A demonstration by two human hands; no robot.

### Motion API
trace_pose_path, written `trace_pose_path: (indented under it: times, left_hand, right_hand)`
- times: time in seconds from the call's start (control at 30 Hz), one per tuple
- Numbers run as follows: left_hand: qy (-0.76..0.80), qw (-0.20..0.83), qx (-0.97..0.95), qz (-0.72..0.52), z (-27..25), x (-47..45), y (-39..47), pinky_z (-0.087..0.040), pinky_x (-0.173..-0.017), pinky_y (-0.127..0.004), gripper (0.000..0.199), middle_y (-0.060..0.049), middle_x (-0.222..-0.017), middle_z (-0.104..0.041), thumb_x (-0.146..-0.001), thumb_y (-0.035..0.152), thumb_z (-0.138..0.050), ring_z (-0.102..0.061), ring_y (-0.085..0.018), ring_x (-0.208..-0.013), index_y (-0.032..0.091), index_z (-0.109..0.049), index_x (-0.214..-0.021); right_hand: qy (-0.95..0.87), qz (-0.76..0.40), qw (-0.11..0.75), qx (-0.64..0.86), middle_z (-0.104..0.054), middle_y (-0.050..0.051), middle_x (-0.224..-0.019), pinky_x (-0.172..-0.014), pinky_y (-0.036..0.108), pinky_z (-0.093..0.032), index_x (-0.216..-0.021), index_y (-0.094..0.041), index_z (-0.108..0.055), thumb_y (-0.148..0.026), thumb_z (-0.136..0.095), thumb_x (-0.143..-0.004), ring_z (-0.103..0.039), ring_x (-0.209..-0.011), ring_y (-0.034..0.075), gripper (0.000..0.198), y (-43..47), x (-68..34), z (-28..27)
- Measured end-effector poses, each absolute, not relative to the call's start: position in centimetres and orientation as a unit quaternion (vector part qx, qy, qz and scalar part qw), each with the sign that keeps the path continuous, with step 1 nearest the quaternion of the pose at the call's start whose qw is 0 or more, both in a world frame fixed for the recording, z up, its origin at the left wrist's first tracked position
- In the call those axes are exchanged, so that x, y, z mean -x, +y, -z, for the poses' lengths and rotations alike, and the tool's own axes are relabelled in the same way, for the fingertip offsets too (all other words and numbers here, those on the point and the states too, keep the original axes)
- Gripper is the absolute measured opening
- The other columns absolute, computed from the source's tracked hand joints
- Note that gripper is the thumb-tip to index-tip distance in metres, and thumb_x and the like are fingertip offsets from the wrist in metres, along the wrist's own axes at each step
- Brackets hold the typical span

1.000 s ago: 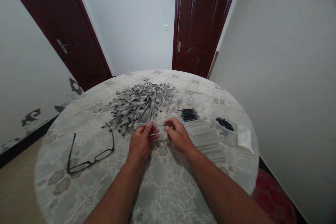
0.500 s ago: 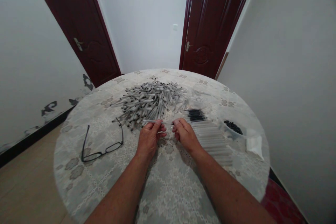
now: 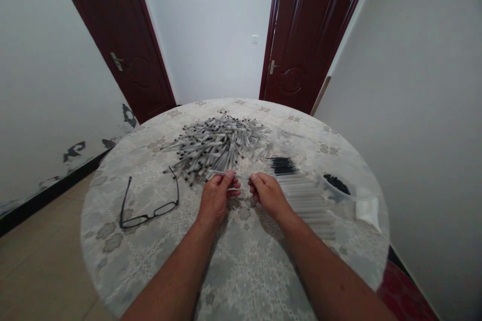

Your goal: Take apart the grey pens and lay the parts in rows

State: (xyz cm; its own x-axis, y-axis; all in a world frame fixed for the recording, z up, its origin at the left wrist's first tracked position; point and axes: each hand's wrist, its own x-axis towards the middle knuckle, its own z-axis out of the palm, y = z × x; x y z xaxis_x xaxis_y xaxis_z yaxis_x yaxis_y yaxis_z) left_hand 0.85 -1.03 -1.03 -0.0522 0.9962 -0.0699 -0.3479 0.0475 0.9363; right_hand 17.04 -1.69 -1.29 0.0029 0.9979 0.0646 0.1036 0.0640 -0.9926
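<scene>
My left hand point(image 3: 220, 193) is closed in a pinch round a thin translucent pen barrel point(image 3: 218, 173), which lies almost level above the tablecloth. My right hand point(image 3: 265, 191) is closed too, fingertips pinched at the barrel's right end on something small and dark, mostly hidden by the fingers. Just beyond my left hand spreads a heap of translucent pen barrels with dark ends point(image 3: 214, 143). By my right hand, clear tubes point(image 3: 307, 200) lie side by side in a row, with thin black sticks point(image 3: 283, 166) at the far end of that row.
Black-framed glasses point(image 3: 150, 216) lie unfolded on the left of the round table point(image 3: 241, 281). To the right sit a clear tub of small black parts point(image 3: 337, 184) and a folded white tissue point(image 3: 367, 211). Transparent plastic point(image 3: 286, 140) lies behind the black sticks.
The whole view has shifted slightly. My hands stay in nearly the same place, and the right fingertips still pinch at the barrel's end.
</scene>
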Motion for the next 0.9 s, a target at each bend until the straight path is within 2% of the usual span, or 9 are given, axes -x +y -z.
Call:
trace_pose_path:
  times: [0.07,0.13,0.23,0.33,0.43,0.53,0.7,0.8,0.9]
  left_hand:
    - [0.435,0.577,-0.370,-0.583,1.03,-0.86,-1.03,-0.059,-0.061,-0.028,0.043,-0.006,-0.086,-0.070,-0.079,0.052,-0.080,-0.070,-0.017,-0.076,0.013,-0.072,-0.095]
    - [0.434,0.577,-0.371,-0.584,1.06,-0.86,-1.02,-0.059,-0.061,-0.028,0.042,-0.006,-0.086,-0.070,-0.080,0.052,-0.080,-0.070,-0.018,-0.077,0.013,-0.072,-0.096]
    - [0.432,0.578,-0.375,-0.582,1.12,-0.87,-1.01,-0.059,-0.061,-0.028,0.043,-0.007,-0.087,-0.071,-0.080,0.051,-0.079,-0.070,-0.017,-0.076,0.013,-0.073,-0.098]
    - [0.432,0.581,-0.371,-0.582,1.04,-0.87,-1.03,-0.059,-0.061,-0.027,0.043,-0.007,-0.087,-0.070,-0.079,0.051,-0.080,-0.070,-0.017,-0.076,0.013,-0.073,-0.097]
    - [0.429,0.581,-0.370,-0.585,0.87,-0.85,-1.06,-0.059,-0.061,-0.027,0.044,-0.006,-0.087,-0.070,-0.079,0.052,-0.080,-0.069,-0.017,-0.077,0.013,-0.073,-0.098]
    - [0.428,0.580,-0.369,-0.586,0.95,-0.83,-1.05,-0.059,-0.060,-0.027,0.045,-0.007,-0.088,-0.070,-0.080,0.052,-0.080,-0.069,-0.017,-0.077,0.013,-0.073,-0.099]
    - [0.430,0.575,-0.375,-0.586,1.56,-0.80,-0.84,-0.059,-0.059,-0.027,0.045,-0.007,-0.089,-0.070,-0.081,0.053,-0.080,-0.070,-0.018,-0.077,0.013,-0.073,-0.101]
    - [0.430,0.572,-0.374,-0.589,1.63,-0.82,-0.73,-0.060,-0.059,-0.028,0.044,-0.008,-0.089,-0.070,-0.081,0.053,-0.079,-0.070,-0.018,-0.078,0.013,-0.072,-0.100]
    - [0.428,0.570,-0.361,-0.601,1.41,-0.85,-0.70,-0.060,-0.058,-0.027,0.042,-0.007,-0.087,-0.069,-0.080,0.052,-0.080,-0.069,-0.018,-0.076,0.013,-0.072,-0.097]
  right_hand:
    - [-0.526,-0.466,0.510,0.496,-0.062,-0.002,-0.071,-0.045,0.023,-0.035,-0.094,-0.020,-0.063,-0.047,-0.064,-0.088,-0.049,-0.047,0.010,0.028,-1.73,-17.03,1.16]
    - [-0.504,-0.485,0.528,0.482,-0.065,-0.002,-0.079,-0.044,0.023,-0.035,-0.107,-0.021,-0.061,-0.047,-0.064,-0.088,-0.050,-0.047,0.009,0.032,-1.79,-17.01,1.07]
    - [-0.504,-0.495,0.511,0.489,-0.064,0.001,-0.075,-0.043,0.023,-0.033,-0.094,-0.018,-0.063,-0.057,-0.051,-0.096,-0.050,-0.046,0.009,0.041,-1.81,-17.02,1.07]
    - [-0.524,-0.481,0.488,0.506,-0.061,0.000,-0.065,-0.043,0.023,-0.033,-0.078,-0.017,-0.062,-0.057,-0.053,-0.094,-0.047,-0.046,0.009,0.044,-1.75,-17.01,1.03]
    - [-0.498,-0.496,0.518,0.487,-0.067,0.000,-0.076,-0.042,0.021,-0.032,-0.093,-0.018,-0.063,-0.049,-0.066,-0.086,-0.049,-0.047,0.008,0.032,-1.71,-16.93,0.91]
    - [-0.453,-0.528,0.541,0.473,-0.070,0.001,-0.085,-0.039,0.021,-0.029,-0.106,-0.020,-0.062,-0.055,-0.063,-0.088,-0.050,-0.046,0.008,0.039,-1.66,-16.87,1.03]
    - [-0.504,-0.494,0.497,0.506,-0.059,-0.002,-0.056,-0.041,0.021,-0.030,-0.080,-0.017,-0.065,-0.056,-0.057,-0.093,-0.044,-0.042,0.009,0.042,-1.47,-17.11,1.56]
    - [-0.491,-0.509,0.515,0.484,-0.057,-0.005,-0.055,-0.042,0.021,-0.031,-0.090,-0.018,-0.067,-0.045,-0.068,-0.085,-0.046,-0.045,0.010,0.027,-1.42,-17.16,1.48]
    - [-0.465,-0.518,0.549,0.463,-0.059,-0.006,-0.063,-0.042,0.020,-0.032,-0.095,-0.020,-0.064,-0.035,-0.075,-0.076,-0.049,-0.049,0.010,0.027,-1.45,-17.07,1.14]
